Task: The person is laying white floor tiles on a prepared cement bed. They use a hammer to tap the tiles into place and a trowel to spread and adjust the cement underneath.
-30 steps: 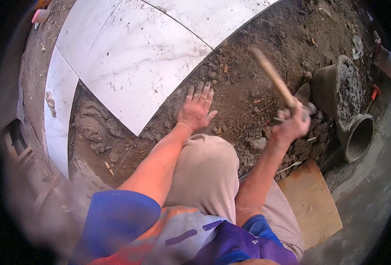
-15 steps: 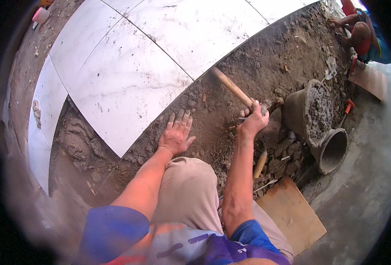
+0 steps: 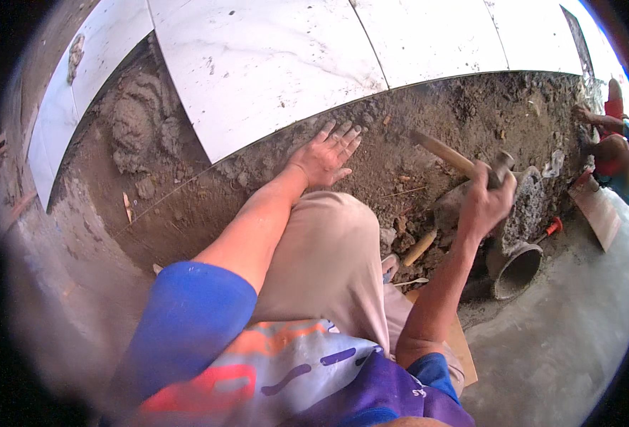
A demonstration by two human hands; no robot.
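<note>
My left hand (image 3: 324,155) lies with fingers stretched out on the dark soil (image 3: 464,107), close to the front edge of a white marbled floor tile (image 3: 257,64). A hammer is in my right hand (image 3: 486,199), gripped up by its metal head (image 3: 501,164). Its wooden handle (image 3: 442,151) points forward and left over the soil, apart from the tile edge. Just below my right hand's reach, a wooden tool handle (image 3: 420,247) pokes out of the rubble; the rest of that tool is hard to make out.
Right of my hand stand a bucket of wet mortar (image 3: 524,206) and a tipped dark bucket (image 3: 517,270). Beside them lies an orange-handled tool (image 3: 552,228). Another person (image 3: 616,146) crouches at the far right near a board (image 3: 595,210). Mortar (image 3: 140,121) fills a gap between tiles.
The hammer has drawn back from the tile edge toward the right, still in my right hand. My left hand stays flat by the tile. The whole view has turned.
</note>
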